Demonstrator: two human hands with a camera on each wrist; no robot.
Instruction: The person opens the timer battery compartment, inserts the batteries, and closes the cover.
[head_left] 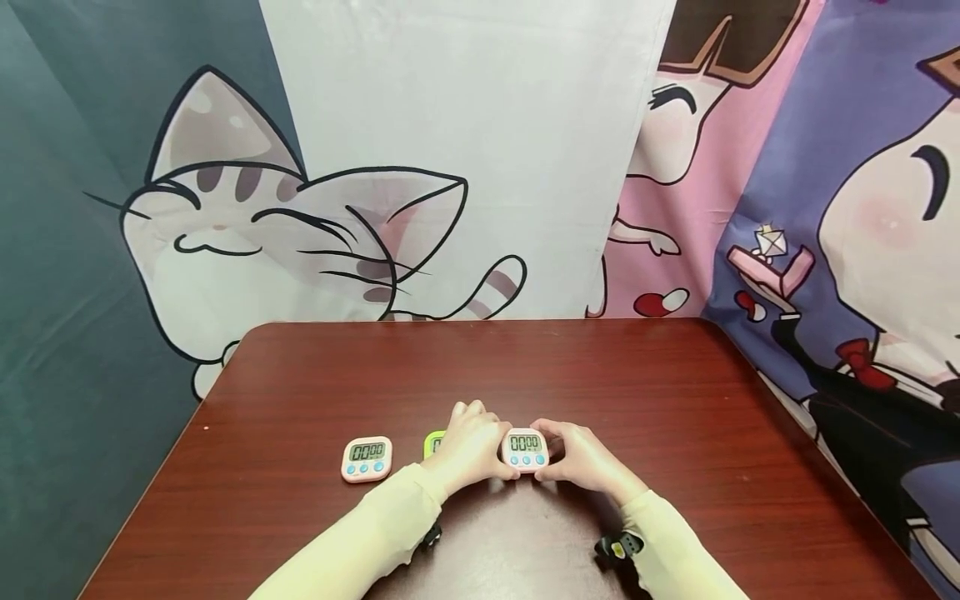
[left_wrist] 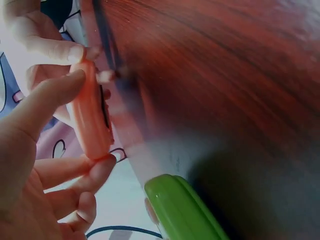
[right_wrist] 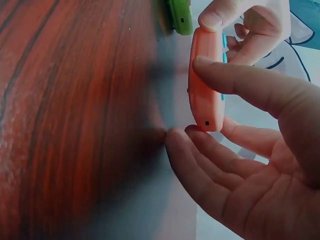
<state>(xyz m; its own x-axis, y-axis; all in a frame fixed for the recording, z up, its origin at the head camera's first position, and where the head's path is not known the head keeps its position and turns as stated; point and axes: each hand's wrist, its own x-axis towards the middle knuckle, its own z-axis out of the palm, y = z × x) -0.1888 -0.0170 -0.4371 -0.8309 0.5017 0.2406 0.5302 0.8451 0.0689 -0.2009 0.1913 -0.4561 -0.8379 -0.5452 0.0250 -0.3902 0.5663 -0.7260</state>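
A pink digital timer (head_left: 525, 451), its screen reading 00:00 above a row of blue buttons, is held upright between both hands. My left hand (head_left: 472, 446) pinches its left side with thumb and fingers, while the right hand (head_left: 585, 457) grips the opposite side. Seen edge-on in the left wrist view, the pink case (left_wrist: 89, 117) has fingertips at both of its ends. A green timer (head_left: 431, 444) stands just left, mostly hidden behind my left hand; its end (right_wrist: 181, 16) shows at the top of the right wrist view.
Another pink timer (head_left: 367, 460) stands farther left on the reddish-brown wooden table (head_left: 637, 375). Behind the table's far edge hangs a cloth (head_left: 480, 100) with cartoon figures. Dark wrist devices (head_left: 619, 547) sit at the cream sleeves.
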